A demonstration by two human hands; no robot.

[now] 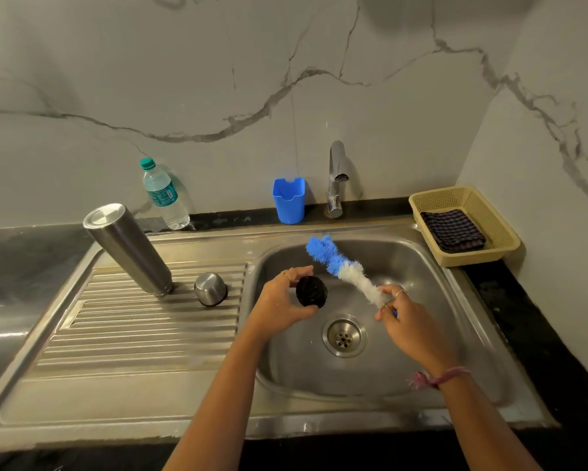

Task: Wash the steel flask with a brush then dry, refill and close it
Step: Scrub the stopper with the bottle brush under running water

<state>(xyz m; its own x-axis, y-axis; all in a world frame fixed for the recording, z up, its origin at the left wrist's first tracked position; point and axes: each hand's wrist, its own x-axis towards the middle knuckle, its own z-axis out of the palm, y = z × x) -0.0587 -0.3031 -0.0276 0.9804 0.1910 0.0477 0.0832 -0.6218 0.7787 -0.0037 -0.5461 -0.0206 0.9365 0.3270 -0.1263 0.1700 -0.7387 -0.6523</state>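
**Stopper and brush held over the sink**

Over the sink point(421, 266), a black stopper point(311, 291) is gripped by the left hand point(285, 300) fingers; the brush point(343, 266) is pinched by the right hand point(408, 317). Left of the sink, the steel flask point(129, 249) is stood inverted beside its steel cup point(211, 288).

We face a white marble-look wall point(251, 79) veined in grey, rising behind the steel sink point(421, 266). A second such wall point(540, 130) meets it right of the sink. Black counter point(523, 300) borders the sink's right side.
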